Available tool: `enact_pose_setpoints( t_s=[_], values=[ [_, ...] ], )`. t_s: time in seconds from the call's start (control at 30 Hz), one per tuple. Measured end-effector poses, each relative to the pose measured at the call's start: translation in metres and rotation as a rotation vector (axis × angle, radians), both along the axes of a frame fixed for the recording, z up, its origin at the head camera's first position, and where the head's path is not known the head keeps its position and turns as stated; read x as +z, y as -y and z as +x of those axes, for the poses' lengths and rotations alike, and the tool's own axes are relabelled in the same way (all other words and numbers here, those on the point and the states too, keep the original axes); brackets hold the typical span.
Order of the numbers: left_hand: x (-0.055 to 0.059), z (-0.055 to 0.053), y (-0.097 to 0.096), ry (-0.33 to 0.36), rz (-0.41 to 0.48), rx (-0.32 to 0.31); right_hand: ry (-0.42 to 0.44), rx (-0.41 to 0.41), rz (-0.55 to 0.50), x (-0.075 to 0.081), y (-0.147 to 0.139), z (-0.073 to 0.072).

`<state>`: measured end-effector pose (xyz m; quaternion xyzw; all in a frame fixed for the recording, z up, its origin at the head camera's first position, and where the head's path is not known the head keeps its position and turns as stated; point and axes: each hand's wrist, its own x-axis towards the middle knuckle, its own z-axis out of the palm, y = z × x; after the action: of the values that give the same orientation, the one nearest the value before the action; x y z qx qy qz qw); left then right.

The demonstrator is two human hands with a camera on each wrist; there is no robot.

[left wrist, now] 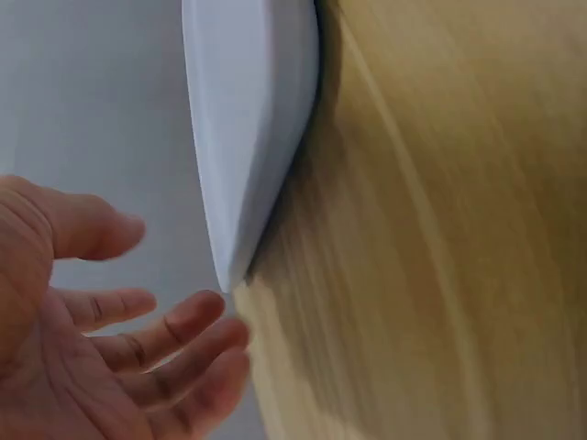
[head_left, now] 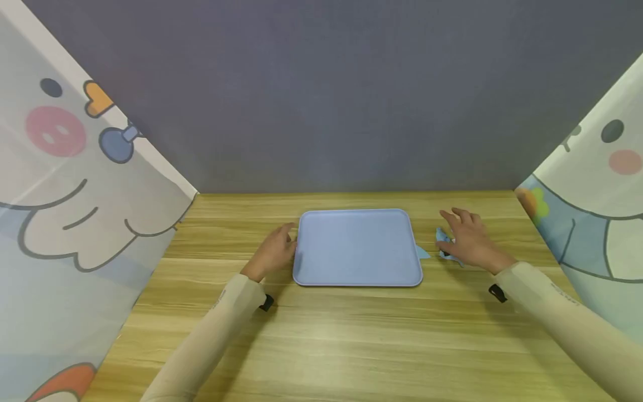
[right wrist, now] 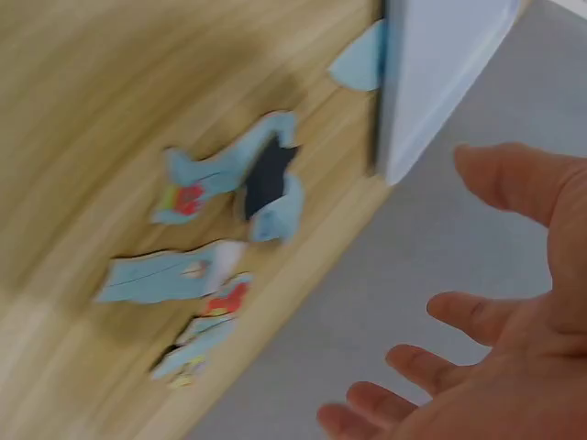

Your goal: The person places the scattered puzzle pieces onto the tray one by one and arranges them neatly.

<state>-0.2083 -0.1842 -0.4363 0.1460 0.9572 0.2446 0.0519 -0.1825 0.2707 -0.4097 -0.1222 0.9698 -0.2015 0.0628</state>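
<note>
Nearest the head camera, two cream sleeves (head_left: 201,340) reach over a wood-grain table (head_left: 341,346). Left hand (head_left: 273,251) sits at the left rim of a pale blue rectangular tray (head_left: 358,248), fingers loosely bent, gripping nothing; contact unclear. Right hand (head_left: 469,243), fingers spread and holding nothing, hovers by flat printed light-blue pieces (right wrist: 151,277) right of the tray. A blue point (head_left: 423,253) pokes out at the tray's right edge.
</note>
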Motion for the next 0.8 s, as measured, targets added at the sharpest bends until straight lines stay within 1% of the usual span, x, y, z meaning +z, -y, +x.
enact_pose_setpoints(
  t_s=[0.13, 0.23, 0.3, 0.47, 0.57, 0.67, 0.73, 0.8],
  values=[
    [-0.005, -0.006, 0.002, 0.082, 0.030, 0.016, 0.018, -0.020, 0.012, -0.007, -0.010, -0.002],
    [-0.008, -0.010, 0.001, 0.102, 0.024, 0.022, 0.022, -0.029, 0.012, -0.013, -0.018, -0.005],
    [-0.010, -0.012, 0.000, 0.107, 0.022, 0.017, 0.002, -0.012, 0.019, -0.017, -0.022, -0.008],
    [-0.015, -0.017, -0.002, 0.113, 0.029, -0.018, -0.064, 0.073, -0.004, -0.026, -0.028, -0.016],
    [-0.017, -0.019, -0.004, 0.130, 0.025, -0.029, -0.054, 0.107, -0.056, -0.029, -0.027, -0.020],
    [-0.018, -0.020, -0.004, 0.149, 0.015, -0.032, -0.045, 0.161, -0.100, -0.032, -0.020, -0.021],
    [-0.018, -0.020, -0.004, 0.161, 0.011, -0.033, -0.059, 0.211, -0.110, -0.036, -0.014, -0.021],
    [-0.018, -0.020, -0.004, 0.168, 0.014, -0.034, -0.070, 0.234, -0.098, -0.038, -0.007, -0.020]
  ],
)
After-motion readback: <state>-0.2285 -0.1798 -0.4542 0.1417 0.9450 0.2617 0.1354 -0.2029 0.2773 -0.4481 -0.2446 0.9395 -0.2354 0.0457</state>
